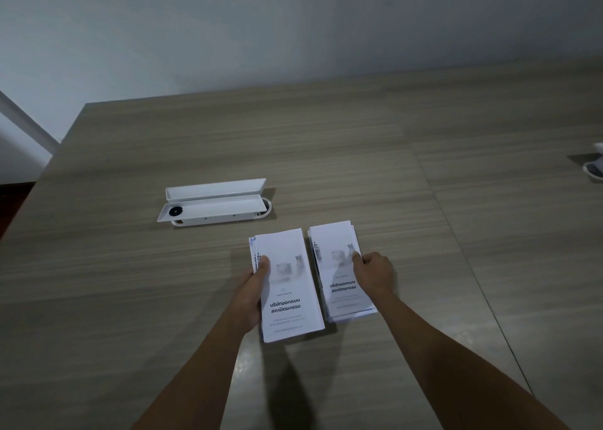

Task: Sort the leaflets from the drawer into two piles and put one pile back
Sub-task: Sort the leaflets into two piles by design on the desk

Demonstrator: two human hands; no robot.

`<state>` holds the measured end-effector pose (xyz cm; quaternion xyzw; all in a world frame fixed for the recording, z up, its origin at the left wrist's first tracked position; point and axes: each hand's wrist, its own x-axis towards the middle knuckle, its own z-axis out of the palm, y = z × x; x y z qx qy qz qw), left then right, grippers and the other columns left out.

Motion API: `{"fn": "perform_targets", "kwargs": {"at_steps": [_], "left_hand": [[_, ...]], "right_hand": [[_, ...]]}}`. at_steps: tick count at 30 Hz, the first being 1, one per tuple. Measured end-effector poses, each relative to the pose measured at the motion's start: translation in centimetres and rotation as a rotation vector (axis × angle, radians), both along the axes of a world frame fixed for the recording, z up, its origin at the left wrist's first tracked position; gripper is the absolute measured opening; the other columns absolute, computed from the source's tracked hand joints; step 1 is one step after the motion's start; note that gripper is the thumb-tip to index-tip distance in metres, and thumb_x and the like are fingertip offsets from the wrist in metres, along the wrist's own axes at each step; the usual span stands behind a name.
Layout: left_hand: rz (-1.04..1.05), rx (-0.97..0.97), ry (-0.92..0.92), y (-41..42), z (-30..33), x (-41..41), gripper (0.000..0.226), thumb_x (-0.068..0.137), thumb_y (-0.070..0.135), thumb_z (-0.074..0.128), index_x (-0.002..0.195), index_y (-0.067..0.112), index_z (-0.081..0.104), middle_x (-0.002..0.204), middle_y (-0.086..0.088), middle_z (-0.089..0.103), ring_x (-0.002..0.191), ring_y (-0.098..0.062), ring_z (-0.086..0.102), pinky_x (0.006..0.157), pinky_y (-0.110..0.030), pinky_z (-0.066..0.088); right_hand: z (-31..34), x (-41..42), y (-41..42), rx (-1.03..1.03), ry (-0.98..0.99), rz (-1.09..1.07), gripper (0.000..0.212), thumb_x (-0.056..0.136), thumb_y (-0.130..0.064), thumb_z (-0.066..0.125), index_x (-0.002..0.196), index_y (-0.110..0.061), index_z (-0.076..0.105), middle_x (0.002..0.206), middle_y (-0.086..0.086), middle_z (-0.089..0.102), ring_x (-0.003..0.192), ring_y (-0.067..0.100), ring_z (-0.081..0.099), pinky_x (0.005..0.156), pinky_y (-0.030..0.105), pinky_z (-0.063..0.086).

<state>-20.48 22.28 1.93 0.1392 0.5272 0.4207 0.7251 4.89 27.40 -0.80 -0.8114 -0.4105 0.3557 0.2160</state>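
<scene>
White leaflets lie in two piles side by side on the wood-grain bench (424, 233). The left hand (253, 294) has its grip clamped on the left pile (288, 299), thumb on top. The right hand (375, 271) has its grip closed on the right edge of the right pile (339, 279). Beyond them, a white cable box (213, 206) stands open.

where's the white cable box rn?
In the head view, the white oblong plastic cable box sits open on the wood-grain table, left of centre, just beyond the left stack of white leaflets.
</scene>
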Motion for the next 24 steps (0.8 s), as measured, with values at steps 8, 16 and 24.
{"fn": "perform_targets", "kwargs": {"at_steps": [8,16,24], "left_hand": [[-0.01,0.015,-0.001,-0.2,0.0,0.1,0.055,0.103,0.043,0.052,0.142,0.005,0.057,0.137,-0.024,0.066,0.124,-0.045,0.065,0.092,-0.061,0.058],[-0.038,0.026,0.012,-0.2,0.1,-0.3,0.057,0.101,0.045,0.054,0.143,0.006,0.057,0.139,-0.023,0.065,0.125,-0.045,0.064,0.1,-0.066,0.051],[-0.057,0.056,0.039,0.2,1.9,0.5,0.052,0.103,0.042,0.054,0.138,0.005,0.061,0.134,-0.023,0.068,0.122,-0.044,0.066,0.093,-0.058,0.059]], "right_hand": [[2.2,-0.1,-1.2,0.009,0.061,0.025,0.035,0.096,-0.022,0.055,0.066,-0.004,0.051,0.065,0.012,0.055,0.064,0.024,0.052,0.047,0.027,0.029],[2.6,0.2,-1.6,0.053,-0.036,-0.019,0.028,0.092,-0.03,0.059,0.077,-0.006,0.064,0.082,0.012,0.064,0.08,0.032,0.063,0.073,0.034,0.049],[6.3,-2.8,-2.1,0.103,0.49,0.155,0.048,0.09,-0.052,0.061,0.087,-0.005,0.072,0.076,0.009,0.069,0.067,0.014,0.061,0.065,0.028,0.048]]}}
